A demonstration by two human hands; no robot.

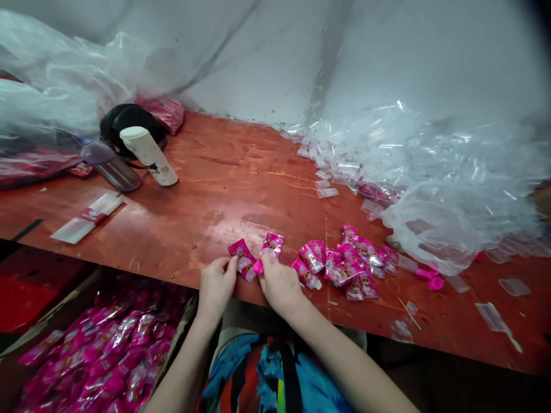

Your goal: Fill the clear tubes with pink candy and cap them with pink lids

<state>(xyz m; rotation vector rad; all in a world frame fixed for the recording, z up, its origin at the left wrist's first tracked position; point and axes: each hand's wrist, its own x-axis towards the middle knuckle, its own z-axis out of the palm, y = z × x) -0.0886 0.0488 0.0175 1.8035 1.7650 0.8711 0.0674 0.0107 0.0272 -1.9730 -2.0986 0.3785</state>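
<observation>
My left hand (216,285) is closed at the table's front edge, thumb and fingertips pinching the edge of a shiny pink packet (243,259). Just beside it, my right hand (280,285) is closed on a second pink packet (272,243), which stands up above the fingers. A small bright pink plastic piece (258,267) shows at the right fingertips; its full shape is hidden. To the right of my hands lies a loose pile of similar pink packets (344,264), some with clear plastic showing.
An open box (103,344) full of pink packets sits below the table edge at left. Two bottles, one purple (109,163) and one cream (150,155), lie near a black bag (129,123). Clear plastic bags and cases (430,166) heap up at right, near a pink plastic part (430,278).
</observation>
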